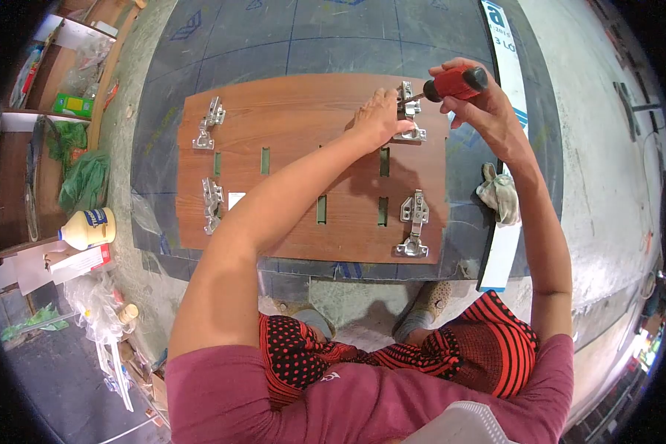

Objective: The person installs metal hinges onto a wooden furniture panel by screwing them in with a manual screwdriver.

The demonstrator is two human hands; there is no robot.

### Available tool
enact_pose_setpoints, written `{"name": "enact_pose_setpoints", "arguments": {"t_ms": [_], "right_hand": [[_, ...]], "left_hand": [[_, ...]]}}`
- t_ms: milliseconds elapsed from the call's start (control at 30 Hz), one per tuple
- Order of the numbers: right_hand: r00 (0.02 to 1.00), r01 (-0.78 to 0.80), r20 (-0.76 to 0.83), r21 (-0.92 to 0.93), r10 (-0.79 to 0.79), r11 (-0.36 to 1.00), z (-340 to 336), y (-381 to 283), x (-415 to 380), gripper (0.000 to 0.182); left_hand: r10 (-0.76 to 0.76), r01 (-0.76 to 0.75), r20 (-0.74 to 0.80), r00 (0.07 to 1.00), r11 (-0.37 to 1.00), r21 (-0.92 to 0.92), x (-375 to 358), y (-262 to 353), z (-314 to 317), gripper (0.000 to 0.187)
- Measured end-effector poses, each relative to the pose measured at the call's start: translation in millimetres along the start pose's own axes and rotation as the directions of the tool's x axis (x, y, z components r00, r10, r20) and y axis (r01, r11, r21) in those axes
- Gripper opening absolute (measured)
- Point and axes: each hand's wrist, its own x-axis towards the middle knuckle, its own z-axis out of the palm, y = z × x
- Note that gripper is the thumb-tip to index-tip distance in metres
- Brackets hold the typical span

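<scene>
My right hand (pixel 472 103) grips a screwdriver (pixel 455 84) with a red and black handle. Its shaft points left at the top right cabinet hinge (pixel 413 135) on a brown wooden panel (pixel 296 100). Beside that hinge, my left hand (pixel 377 117) rests on the panel, its fingers bent and its thumb pressed on the hinge. Part of the hinge and the screwdriver's tip are hidden. Another metal hinge (pixel 414 222) lies at the lower right. Two more, an upper hinge (pixel 209 123) and a lower hinge (pixel 212 206), sit along the left side.
Several slots cut through the panel show green. Under it is a dark sheet (pixel 274 44). A white strip (pixel 502 251) with a crumpled cloth (pixel 499 194) lies to the right. At left stand a white bottle (pixel 89 228) and a shelf (pixel 59 44) with bags.
</scene>
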Motion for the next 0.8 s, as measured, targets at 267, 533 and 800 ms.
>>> {"name": "enact_pose_setpoints", "arguments": {"t_ms": [267,533,800], "right_hand": [[0.999,-0.031,-0.019,-0.121,0.029,0.992,-1.7,-1.3,5.4,0.044],[0.959,0.032,-0.281,-0.024,-0.038,0.999,6.8,-3.0,2.3,0.042],[0.912,0.052,-0.395,-0.146,-0.107,0.988,-17.0,1.1,-7.3,0.032]], "left_hand": [[-0.033,0.033,0.017,0.999,0.999,-0.01,-0.6,1.4,-0.4,0.06],[-0.04,0.041,0.053,0.998,0.999,-0.01,0.6,4.1,-2.8,0.068],[-0.025,0.024,0.059,0.998,1.0,0.003,0.4,4.5,-4.0,0.069]]}}
